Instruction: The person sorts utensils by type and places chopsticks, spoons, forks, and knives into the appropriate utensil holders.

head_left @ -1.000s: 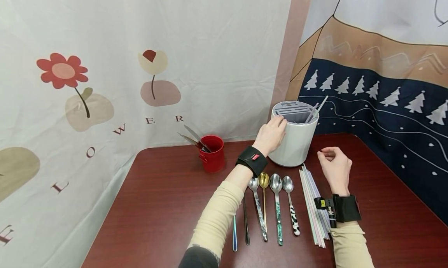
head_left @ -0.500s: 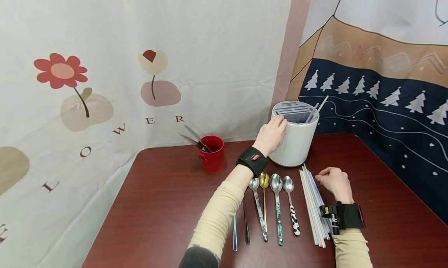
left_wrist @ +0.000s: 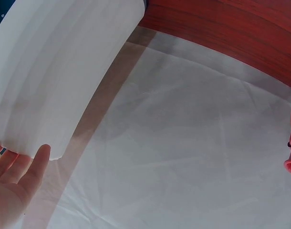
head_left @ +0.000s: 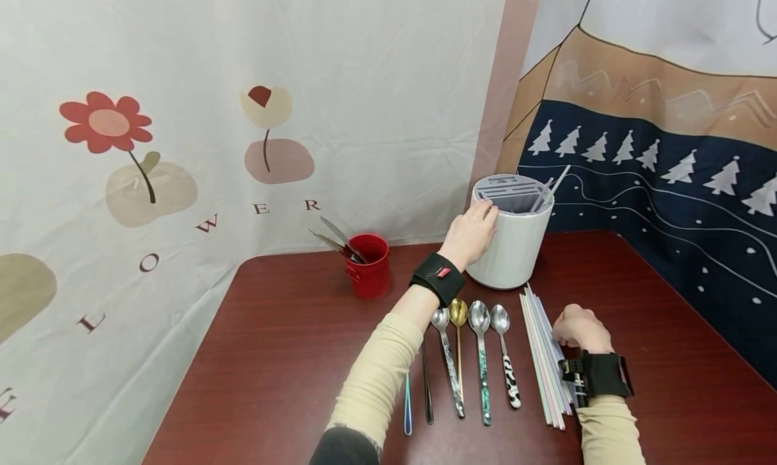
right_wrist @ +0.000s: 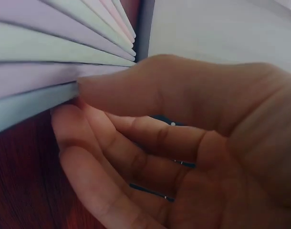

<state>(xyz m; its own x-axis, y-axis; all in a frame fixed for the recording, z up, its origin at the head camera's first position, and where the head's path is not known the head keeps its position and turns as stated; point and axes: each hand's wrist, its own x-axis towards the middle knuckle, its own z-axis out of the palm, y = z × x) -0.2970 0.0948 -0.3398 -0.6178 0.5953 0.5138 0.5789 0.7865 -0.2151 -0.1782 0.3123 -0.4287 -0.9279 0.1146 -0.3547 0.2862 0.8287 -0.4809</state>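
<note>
Pastel straws (head_left: 543, 357) lie bundled on the worktop (head_left: 291, 357), between the spoon with the black-and-white handle (head_left: 511, 383) and my right hand (head_left: 583, 328). I have thumb and fingertips pinching the outermost straw (right_wrist: 33, 106); how firmly, I can't tell from here. My left hand (head_left: 469, 234) grips the rim of the white container (head_left: 510, 252), where a pale straw (head_left: 561, 179) already leans. I judge the step to be singling out one straw. The next move calls for drawing it sideways, clear of its neighbours, with the left hand steadying the container.
</note>
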